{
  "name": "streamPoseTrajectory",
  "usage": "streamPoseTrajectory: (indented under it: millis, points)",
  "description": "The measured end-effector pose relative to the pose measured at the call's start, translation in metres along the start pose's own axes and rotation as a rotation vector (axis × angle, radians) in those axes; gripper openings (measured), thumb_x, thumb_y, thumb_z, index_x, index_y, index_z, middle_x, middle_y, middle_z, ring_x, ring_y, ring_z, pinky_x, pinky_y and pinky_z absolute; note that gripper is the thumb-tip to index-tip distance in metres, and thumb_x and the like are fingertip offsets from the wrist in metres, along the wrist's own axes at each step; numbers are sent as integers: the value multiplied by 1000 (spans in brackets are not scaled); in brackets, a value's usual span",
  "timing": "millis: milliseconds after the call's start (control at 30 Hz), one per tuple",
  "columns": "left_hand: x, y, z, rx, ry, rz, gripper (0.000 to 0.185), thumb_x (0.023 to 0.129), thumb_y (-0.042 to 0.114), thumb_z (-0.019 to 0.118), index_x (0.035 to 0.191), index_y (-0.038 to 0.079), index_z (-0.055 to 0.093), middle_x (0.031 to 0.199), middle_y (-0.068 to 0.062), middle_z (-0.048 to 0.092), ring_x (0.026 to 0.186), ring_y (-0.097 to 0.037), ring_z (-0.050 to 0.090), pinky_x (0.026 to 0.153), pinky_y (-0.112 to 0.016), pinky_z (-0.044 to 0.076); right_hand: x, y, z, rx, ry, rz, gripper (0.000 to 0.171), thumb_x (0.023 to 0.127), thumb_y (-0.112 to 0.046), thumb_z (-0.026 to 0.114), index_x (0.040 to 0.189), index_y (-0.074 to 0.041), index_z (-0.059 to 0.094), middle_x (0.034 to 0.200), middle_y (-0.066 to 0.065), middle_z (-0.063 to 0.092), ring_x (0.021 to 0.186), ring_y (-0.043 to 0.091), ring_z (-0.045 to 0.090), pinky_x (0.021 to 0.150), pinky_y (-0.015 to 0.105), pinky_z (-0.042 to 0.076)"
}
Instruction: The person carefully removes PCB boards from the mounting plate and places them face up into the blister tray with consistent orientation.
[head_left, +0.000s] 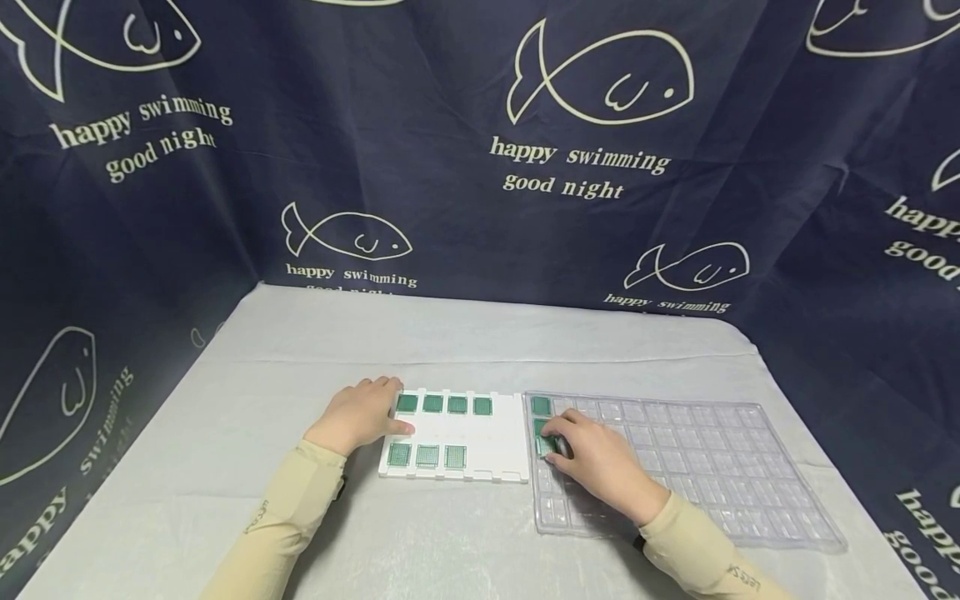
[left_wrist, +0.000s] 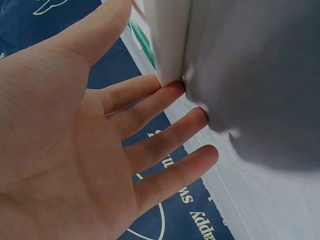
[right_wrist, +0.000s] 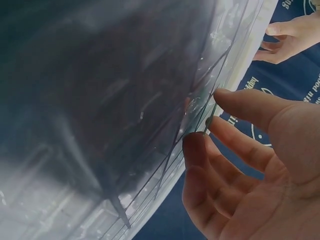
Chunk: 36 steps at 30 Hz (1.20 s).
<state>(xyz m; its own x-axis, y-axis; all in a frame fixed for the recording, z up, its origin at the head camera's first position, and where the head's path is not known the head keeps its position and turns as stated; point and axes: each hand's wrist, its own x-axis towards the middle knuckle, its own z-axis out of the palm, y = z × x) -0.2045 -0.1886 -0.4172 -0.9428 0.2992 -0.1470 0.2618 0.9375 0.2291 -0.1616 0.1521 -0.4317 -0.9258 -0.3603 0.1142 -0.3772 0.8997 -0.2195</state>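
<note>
My left hand (head_left: 360, 414) rests at the left end of a white rack (head_left: 502, 433), thumb on top and fingertips against its side edge. Green perforated circuit boards lie on this rack, several along the far edge and three (head_left: 427, 456) along the near edge. Over the left column of a clear compartment tray (head_left: 675, 467), my right hand (head_left: 603, 462) pinches a small green circuit board (head_left: 546, 448) between thumb and fingers. The right wrist view shows that board edge-on, as a thin plate at the fingertips. Another green board (head_left: 542, 406) sits in the tray's far left compartment.
Rack and tray stand side by side on a table with a pale grey cloth (head_left: 450, 542). The tray's many compartments extend to the right. Dark blue curtains (head_left: 450, 125) with fish drawings hang behind and at both sides.
</note>
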Motion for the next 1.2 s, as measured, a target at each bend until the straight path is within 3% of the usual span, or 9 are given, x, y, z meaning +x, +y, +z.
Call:
streamPoseTrajectory:
  millis: [400, 700, 967, 1200]
  points:
    - [0, -1, 1, 0, 3, 0, 75, 84, 49, 79, 137, 1, 56, 131, -15, 66, 115, -37, 64, 95, -54, 55, -4, -1, -5, 7, -11, -14, 28, 81, -23, 85, 107, -18, 74, 104, -3, 69, 84, 11, 66, 71, 37, 59]
    - [-2, 1, -1, 5, 12, 11, 74, 84, 46, 80, 136, -1, 57, 129, -16, 67, 112, -37, 65, 93, -54, 55, -5, -1, -4, -7, -12, -27, 27, 81, -26, 85, 105, -19, 76, 101, -6, 68, 79, 7, 62, 67, 33, 57]
    - [-2, 2, -3, 8, 4, 12, 74, 84, 46, 79, 137, -1, 56, 131, -17, 66, 114, -38, 64, 95, -54, 55, -5, -2, 0, 0, 0, -31, 27, 81, -26, 86, 105, -19, 75, 105, -4, 69, 88, 16, 70, 72, 39, 60]
    - [-2, 3, -3, 13, 1, 11, 73, 85, 46, 79, 137, -1, 56, 131, -17, 66, 113, -37, 64, 95, -54, 55, -5, -1, -1, 6, -11, -20, 27, 82, -25, 85, 106, -19, 75, 106, -3, 69, 88, 15, 69, 71, 38, 60]
